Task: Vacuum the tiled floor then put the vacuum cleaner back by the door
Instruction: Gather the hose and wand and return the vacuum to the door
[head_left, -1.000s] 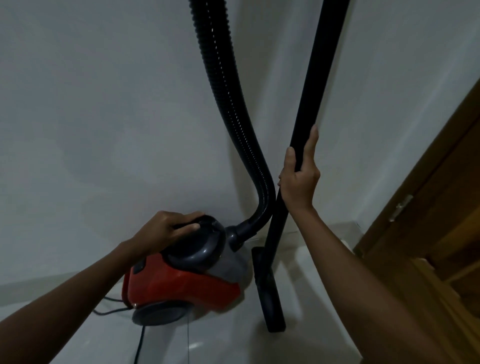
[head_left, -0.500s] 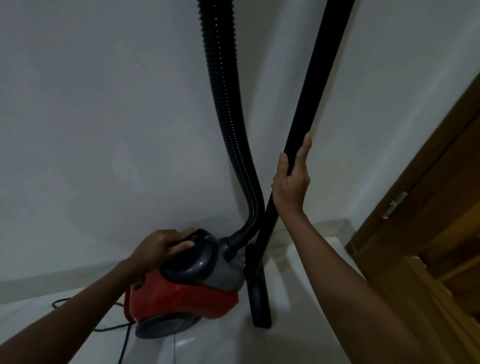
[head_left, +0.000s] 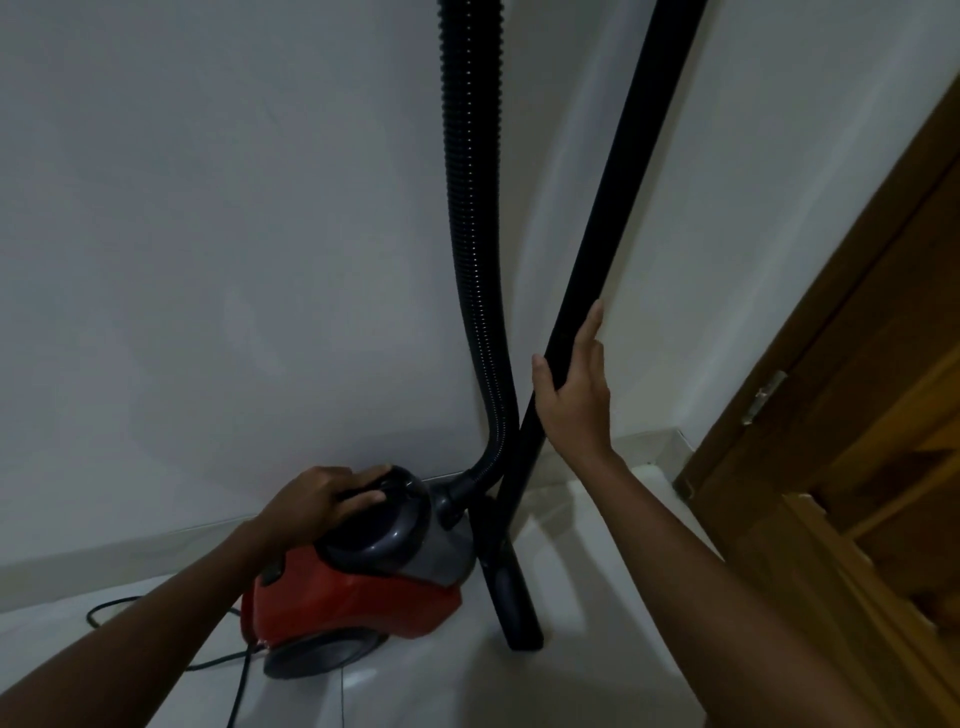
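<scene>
The red and grey vacuum cleaner (head_left: 353, 597) stands on the white tiled floor (head_left: 415, 686) close to the wall. My left hand (head_left: 322, 501) grips the dark handle on top of it. A ribbed black hose (head_left: 472, 260) rises from its front out of the top of the view. The black wand (head_left: 623, 182) leans upright beside the hose, its floor nozzle (head_left: 511, 597) on the tiles. My right hand (head_left: 576, 395) rests against the wand, which lies in the fork between thumb and straight fingers.
A brown wooden door (head_left: 857, 415) and its frame fill the right side. A pale skirting (head_left: 104, 561) runs along the wall's foot. The black power cable (head_left: 234, 660) loops over the tiles left of the vacuum cleaner.
The vacuum cleaner and nozzle sit a little nearer the wall. My right hand's fingers lie straighter along the wand. My left hand stays on the handle.
</scene>
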